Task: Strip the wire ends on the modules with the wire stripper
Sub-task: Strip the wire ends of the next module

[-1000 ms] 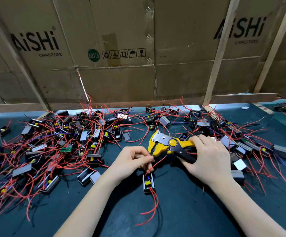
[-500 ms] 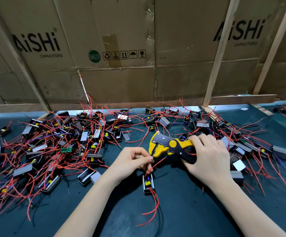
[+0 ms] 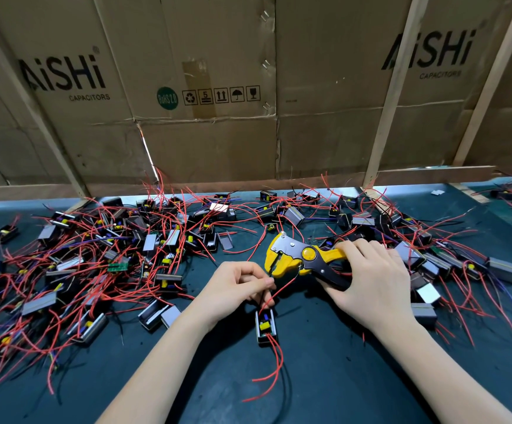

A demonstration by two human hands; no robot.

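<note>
Now | left hand (image 3: 233, 289) pinched a red wire (image 3: 280, 290) at the stripper's mouth | right hand (image 3: 374, 286) gripped the wire stripper (image 3: 297, 257) handles | module (image 3: 266, 327) lay on bench (image 3: 340, 377)

One wire stripper (image 3: 303, 258); two hands; dozens of modules (image 3: 163, 237), uncountable.

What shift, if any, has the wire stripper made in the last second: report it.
No. The wire stripper, gripped by the right hand, sits just above the lone module, as before.
</note>
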